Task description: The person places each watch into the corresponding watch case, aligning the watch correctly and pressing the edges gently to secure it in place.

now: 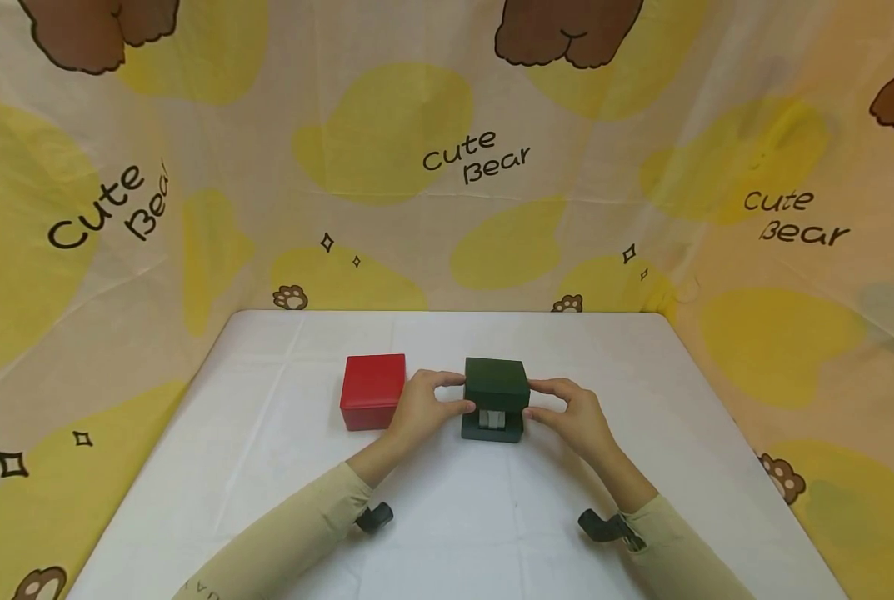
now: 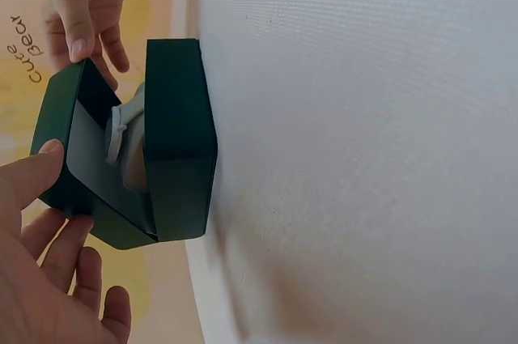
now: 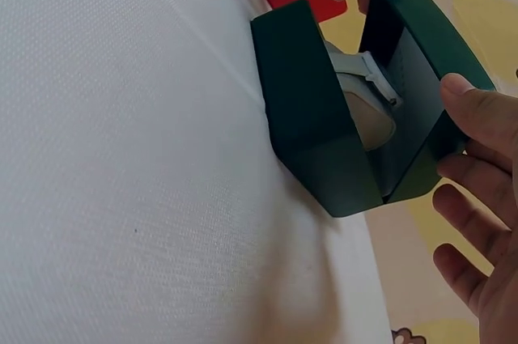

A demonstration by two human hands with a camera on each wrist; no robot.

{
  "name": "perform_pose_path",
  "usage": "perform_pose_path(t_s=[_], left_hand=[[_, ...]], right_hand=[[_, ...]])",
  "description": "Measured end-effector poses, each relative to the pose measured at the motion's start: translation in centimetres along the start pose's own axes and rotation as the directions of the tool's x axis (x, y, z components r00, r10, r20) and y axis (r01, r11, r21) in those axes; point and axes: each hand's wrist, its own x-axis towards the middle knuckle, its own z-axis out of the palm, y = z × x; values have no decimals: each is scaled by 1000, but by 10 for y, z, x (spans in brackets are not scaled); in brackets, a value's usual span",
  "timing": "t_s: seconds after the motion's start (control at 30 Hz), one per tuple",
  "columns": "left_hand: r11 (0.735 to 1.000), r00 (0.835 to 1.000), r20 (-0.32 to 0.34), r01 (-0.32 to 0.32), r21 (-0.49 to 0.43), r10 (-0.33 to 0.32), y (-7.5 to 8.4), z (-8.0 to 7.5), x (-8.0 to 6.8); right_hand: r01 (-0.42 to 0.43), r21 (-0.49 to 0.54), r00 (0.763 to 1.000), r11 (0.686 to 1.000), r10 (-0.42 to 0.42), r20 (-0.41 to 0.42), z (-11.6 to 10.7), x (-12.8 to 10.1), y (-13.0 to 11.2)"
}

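Observation:
A dark green hinged box (image 1: 495, 387) stands mid-table with its lid partly raised. My left hand (image 1: 461, 393) pinches the lid's left side between thumb and forefinger. My right hand (image 1: 532, 399) pinches its right side the same way. In the left wrist view the green box (image 2: 174, 142) gapes toward the camera, my left hand (image 2: 48, 198) at the lid's edge. A grey band on a beige cushion (image 3: 368, 105) shows inside the green box (image 3: 312, 129), with my right hand (image 3: 463, 129) on the lid.
A shut red box (image 1: 372, 390) sits just left of the green one, behind my left hand. The white table (image 1: 491, 517) has rounded far corners. Cloth printed with bears hangs behind it and down both sides.

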Motion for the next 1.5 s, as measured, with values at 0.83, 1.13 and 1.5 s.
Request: perform_pose_path(t_s=[0.83, 1.13, 1.5], left_hand=[[1000, 1000, -21, 0, -13, 0, -11, 11, -8], [1000, 999, -33, -9, -20, 9, -14, 13, -10], [1000, 999, -30, -17, -11, 16, -17, 15, -14]], right_hand=[[-36, 77, 999, 996, 37, -4, 4, -10, 6], [-45, 65, 999, 997, 45, -1, 6, -10, 7], [-15, 68, 1000, 998, 14, 13, 5, -11, 11]])
